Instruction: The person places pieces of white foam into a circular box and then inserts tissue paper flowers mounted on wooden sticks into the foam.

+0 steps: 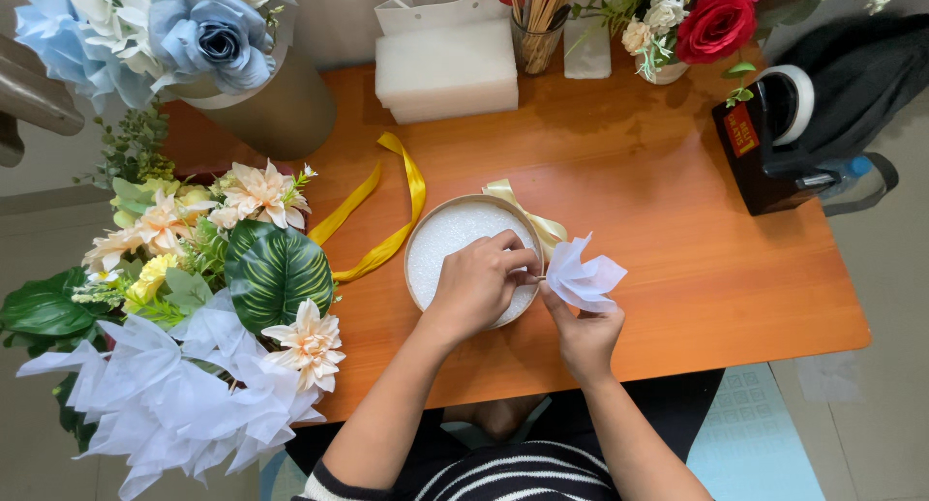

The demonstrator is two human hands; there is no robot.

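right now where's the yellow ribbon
In the head view, the yellow ribbon lies on the wooden table, left of the round foam-filled box and right of the flower bunch.

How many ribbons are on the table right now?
2. A bright yellow ribbon lies looped left of the round foam-filled box; a pale cream ribbon sits at its upper right rim. Others may be hidden.

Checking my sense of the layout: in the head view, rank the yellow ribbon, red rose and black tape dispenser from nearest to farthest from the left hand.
From the left hand:
1. Yellow ribbon, just left of it.
2. Red rose, far table edge, right.
3. Black tape dispenser, right edge; close to the rose's distance.
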